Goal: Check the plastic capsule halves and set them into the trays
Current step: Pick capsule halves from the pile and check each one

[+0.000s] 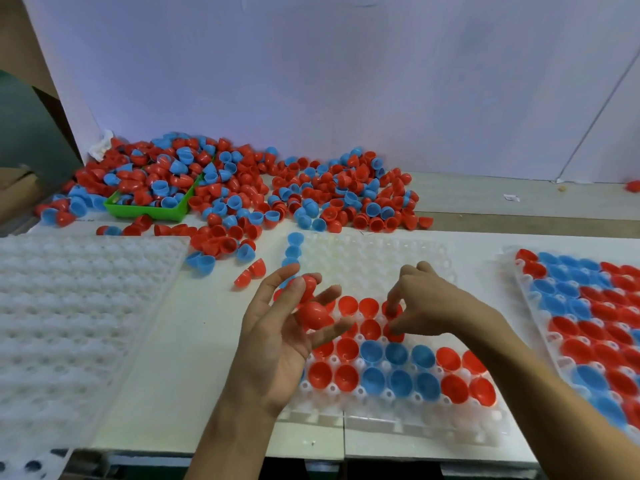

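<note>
**Tray filling in progress: middle tray partly loaded**

The placing step is judged to be in hand. A red capsule half [393, 311] is pinched by the fingertips of the right hand [424, 308] and is being seated in a pocket of the middle tray [363, 258], at the end of a red row. Two more red halves [311, 306] are held in the left hand [277, 337], palm up, fingers loosely curled around them (ready stock, presumably). The near rows are filled; the far pockets are mostly vacant. Next, a held half must be passed across and set in a free pocket. Loose halves are heaped around a green bin [149, 211]. No brand, label or legible writing is seen.
</note>
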